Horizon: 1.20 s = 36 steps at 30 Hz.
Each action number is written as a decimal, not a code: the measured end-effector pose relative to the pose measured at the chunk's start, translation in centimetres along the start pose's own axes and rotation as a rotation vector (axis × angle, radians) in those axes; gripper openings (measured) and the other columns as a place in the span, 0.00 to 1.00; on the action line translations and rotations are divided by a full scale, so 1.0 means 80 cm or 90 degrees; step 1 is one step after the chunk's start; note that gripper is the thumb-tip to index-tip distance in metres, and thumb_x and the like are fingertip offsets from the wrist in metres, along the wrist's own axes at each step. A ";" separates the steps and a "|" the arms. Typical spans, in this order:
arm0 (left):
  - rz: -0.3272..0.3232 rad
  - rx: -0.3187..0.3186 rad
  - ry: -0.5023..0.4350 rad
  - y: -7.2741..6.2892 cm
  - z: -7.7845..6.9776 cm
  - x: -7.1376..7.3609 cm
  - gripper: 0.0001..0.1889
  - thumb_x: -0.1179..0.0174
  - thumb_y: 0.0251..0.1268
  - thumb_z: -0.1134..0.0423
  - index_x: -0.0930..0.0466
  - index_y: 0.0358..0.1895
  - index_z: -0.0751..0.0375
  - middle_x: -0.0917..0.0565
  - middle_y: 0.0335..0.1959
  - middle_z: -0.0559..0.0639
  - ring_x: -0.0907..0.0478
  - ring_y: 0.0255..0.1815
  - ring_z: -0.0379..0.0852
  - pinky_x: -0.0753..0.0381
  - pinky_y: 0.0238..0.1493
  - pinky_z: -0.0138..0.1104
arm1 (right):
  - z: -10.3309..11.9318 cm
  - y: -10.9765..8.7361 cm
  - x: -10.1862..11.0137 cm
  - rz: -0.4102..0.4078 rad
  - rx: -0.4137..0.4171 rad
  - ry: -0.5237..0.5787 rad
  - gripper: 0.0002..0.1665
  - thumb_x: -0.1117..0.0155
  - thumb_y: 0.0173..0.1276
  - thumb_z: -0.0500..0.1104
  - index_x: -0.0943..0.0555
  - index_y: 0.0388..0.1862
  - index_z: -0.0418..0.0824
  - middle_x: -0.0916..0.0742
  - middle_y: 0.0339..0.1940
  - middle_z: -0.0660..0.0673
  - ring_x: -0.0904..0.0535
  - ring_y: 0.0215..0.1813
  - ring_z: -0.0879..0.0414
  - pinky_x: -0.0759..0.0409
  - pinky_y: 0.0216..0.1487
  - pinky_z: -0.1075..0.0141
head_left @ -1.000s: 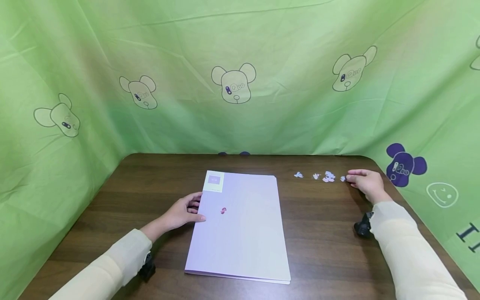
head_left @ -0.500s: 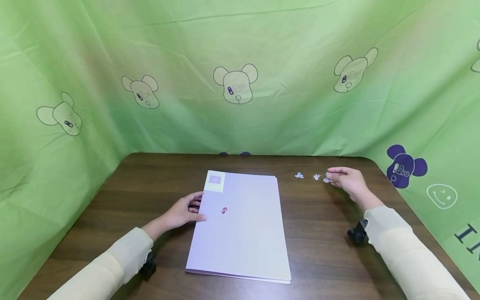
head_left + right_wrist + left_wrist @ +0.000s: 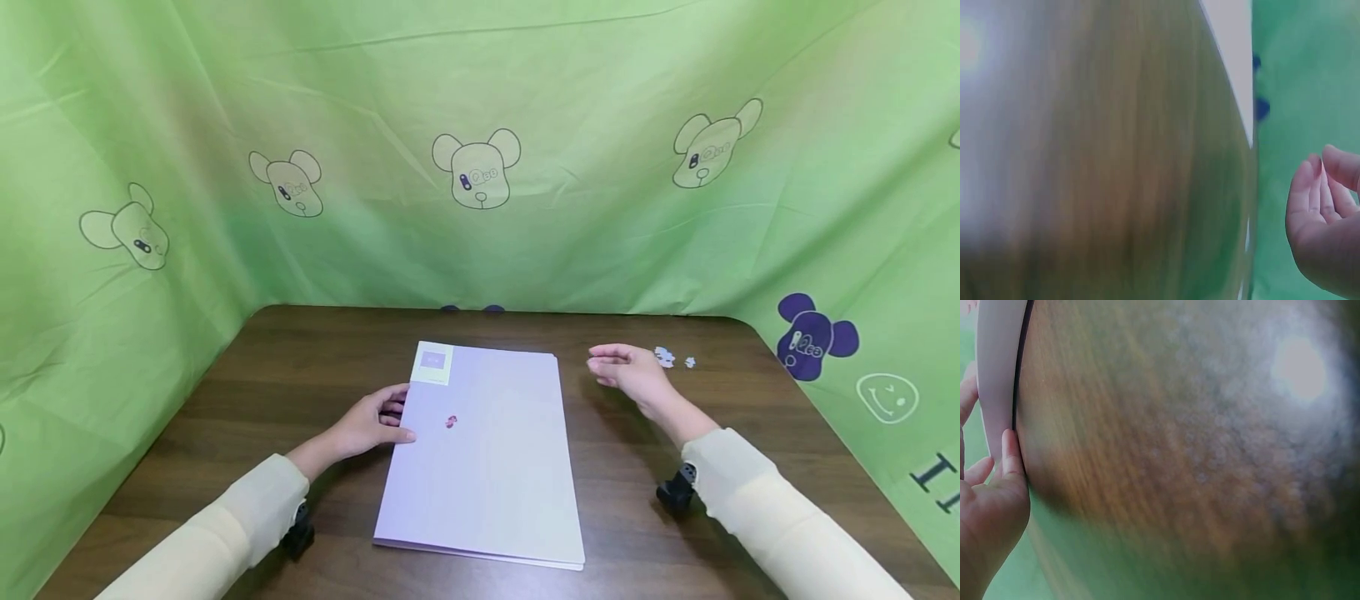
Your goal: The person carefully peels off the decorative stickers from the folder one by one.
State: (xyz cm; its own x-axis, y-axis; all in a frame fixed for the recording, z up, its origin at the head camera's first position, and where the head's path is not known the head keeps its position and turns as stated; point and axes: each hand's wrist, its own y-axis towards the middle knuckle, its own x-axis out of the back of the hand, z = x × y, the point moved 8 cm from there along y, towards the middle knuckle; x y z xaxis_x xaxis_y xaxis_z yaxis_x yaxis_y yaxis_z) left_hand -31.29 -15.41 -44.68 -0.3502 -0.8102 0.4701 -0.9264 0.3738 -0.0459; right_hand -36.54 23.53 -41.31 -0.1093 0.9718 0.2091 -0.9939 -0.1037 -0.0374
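A large white paper pad [image 3: 495, 483] lies mid-table, with a pale square label [image 3: 432, 362] in its upper left corner. On its face sits a tiny red figure-shaped piece [image 3: 451, 422]. My left hand [image 3: 373, 423] holds the pad's left edge, thumb on top and the other fingers along the side; the left wrist view shows the thumb [image 3: 1011, 453] against that edge. Over the table right of the pad is my right hand [image 3: 630, 375], fingers lightly bent. No object shows between its fingertips [image 3: 1305, 170] in the right wrist view. Small pale cut-out pieces [image 3: 664, 357] lie beside it.
Another small pale cut-out [image 3: 690, 362] lies a little farther right. The brown wooden table [image 3: 255, 367] ends at a green curtain [image 3: 375, 250] printed with bear heads, which closes in the back and both sides.
My right hand has swept left from the rightmost cut-out, past the cluster, and now hides the spot of the two leftmost pieces. My left hand stays on the pad's edge.
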 end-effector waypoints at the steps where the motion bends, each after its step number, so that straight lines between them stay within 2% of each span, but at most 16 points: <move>1: 0.000 0.001 0.000 0.000 0.000 0.000 0.41 0.27 0.54 0.66 0.39 0.70 0.71 0.27 0.60 0.62 0.27 0.56 0.56 0.22 0.54 0.42 | 0.001 -0.002 -0.010 0.004 -0.004 -0.001 0.27 0.38 0.68 0.32 0.32 0.61 0.19 0.16 0.47 0.35 0.17 0.45 0.57 0.20 0.51 0.62; 4: -0.001 -0.001 0.001 0.000 -0.002 0.000 0.41 0.27 0.53 0.66 0.39 0.70 0.71 0.27 0.59 0.63 0.27 0.56 0.56 0.22 0.54 0.42 | 0.005 -0.007 -0.038 0.006 -0.015 0.009 0.26 0.38 0.68 0.31 0.31 0.62 0.21 0.17 0.49 0.31 0.17 0.46 0.54 0.19 0.50 0.62; 11: 0.000 0.002 -0.002 0.000 0.000 -0.001 0.41 0.27 0.53 0.66 0.38 0.70 0.70 0.27 0.60 0.62 0.27 0.56 0.56 0.22 0.54 0.41 | 0.012 -0.019 -0.095 0.008 -0.025 0.029 0.24 0.36 0.65 0.30 0.28 0.59 0.23 0.16 0.40 0.41 0.18 0.40 0.56 0.18 0.44 0.63; 18: 0.001 0.005 -0.002 0.001 0.002 -0.001 0.41 0.27 0.54 0.66 0.38 0.70 0.69 0.27 0.60 0.62 0.26 0.55 0.56 0.22 0.54 0.42 | 0.019 -0.027 -0.143 0.030 -0.029 0.038 0.22 0.36 0.64 0.30 0.24 0.56 0.25 0.15 0.39 0.42 0.19 0.39 0.55 0.18 0.43 0.63; 23: -0.002 0.007 -0.003 0.000 0.001 0.000 0.41 0.27 0.54 0.66 0.38 0.70 0.69 0.27 0.60 0.62 0.27 0.56 0.56 0.22 0.54 0.42 | 0.028 -0.032 -0.180 0.079 -0.017 0.027 0.20 0.36 0.63 0.29 0.23 0.55 0.25 0.15 0.39 0.41 0.19 0.39 0.56 0.18 0.42 0.64; 30: -0.003 0.008 -0.001 0.000 0.000 0.001 0.40 0.27 0.54 0.65 0.38 0.70 0.69 0.26 0.60 0.62 0.26 0.55 0.56 0.22 0.54 0.43 | 0.033 -0.034 -0.225 0.153 0.020 -0.029 0.18 0.36 0.61 0.27 0.21 0.51 0.25 0.14 0.39 0.38 0.19 0.38 0.56 0.20 0.38 0.65; 36: -0.004 0.004 0.001 0.000 0.001 -0.001 0.40 0.27 0.54 0.66 0.38 0.70 0.70 0.26 0.59 0.62 0.26 0.55 0.56 0.22 0.54 0.42 | 0.034 -0.032 -0.250 0.194 0.050 -0.093 0.14 0.33 0.59 0.29 0.18 0.45 0.28 0.15 0.34 0.43 0.21 0.35 0.57 0.20 0.38 0.65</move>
State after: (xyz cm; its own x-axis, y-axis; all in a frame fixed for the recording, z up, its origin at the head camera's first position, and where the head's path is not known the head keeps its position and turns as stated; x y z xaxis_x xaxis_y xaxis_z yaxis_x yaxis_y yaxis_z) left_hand -31.31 -15.39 -44.75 -0.3447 -0.8119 0.4713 -0.9293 0.3661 -0.0490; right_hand -31.81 3.78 -42.72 -0.3967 0.8536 0.3376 -0.9126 -0.4063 -0.0452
